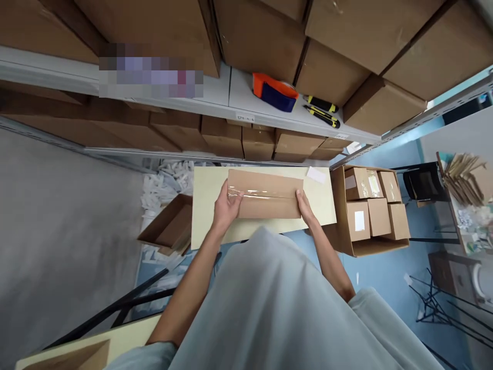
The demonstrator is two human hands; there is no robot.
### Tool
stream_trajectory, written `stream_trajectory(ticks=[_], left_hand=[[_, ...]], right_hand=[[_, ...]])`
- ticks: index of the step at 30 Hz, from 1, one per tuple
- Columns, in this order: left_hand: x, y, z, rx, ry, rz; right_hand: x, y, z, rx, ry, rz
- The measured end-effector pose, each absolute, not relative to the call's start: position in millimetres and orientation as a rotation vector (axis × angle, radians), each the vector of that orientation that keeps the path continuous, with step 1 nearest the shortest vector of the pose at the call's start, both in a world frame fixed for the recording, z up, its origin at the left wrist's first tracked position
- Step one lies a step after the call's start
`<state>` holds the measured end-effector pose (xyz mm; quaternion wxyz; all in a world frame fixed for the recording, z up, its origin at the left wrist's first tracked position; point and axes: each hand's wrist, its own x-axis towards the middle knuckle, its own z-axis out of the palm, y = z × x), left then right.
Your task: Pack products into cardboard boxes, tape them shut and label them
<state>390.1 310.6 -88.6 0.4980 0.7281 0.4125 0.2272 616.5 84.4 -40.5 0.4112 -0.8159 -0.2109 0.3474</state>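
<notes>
In the head view, the left hand [226, 205] and right hand [305, 206] clasp opposite ends of a taped cardboard box [269, 207] over the middle of the tabletop [203, 205]. A paper slip [316, 175] lies near the far right corner; an open carton [340, 208] of smaller boxes [379, 217] stands beside the right edge.

On the white shelf [241, 88], an orange-and-blue object [275, 93] and two yellow-black cutters [324, 104] are being kept; below it, brown cartons [258, 145] are being stored in a row.
</notes>
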Motion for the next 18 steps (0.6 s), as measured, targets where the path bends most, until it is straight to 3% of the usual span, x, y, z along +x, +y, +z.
stream_trajectory(ticks=[6,12,18], left_hand=[[348.4,326.8,-97.8,1.802,1.130,0.611],[301.1,276.4,-153.0,1.551,1.199,0.409],[275.9,275.7,-172.6,1.586,1.206,0.343]], right_hand=[[603.1,98.1,-39.3,-2.070,-0.634,0.625],[558.4,64.1,-77.6,-2.210,-0.449,0.880],[527.2,63.3,-89.3,-2.290,-0.479,0.872]])
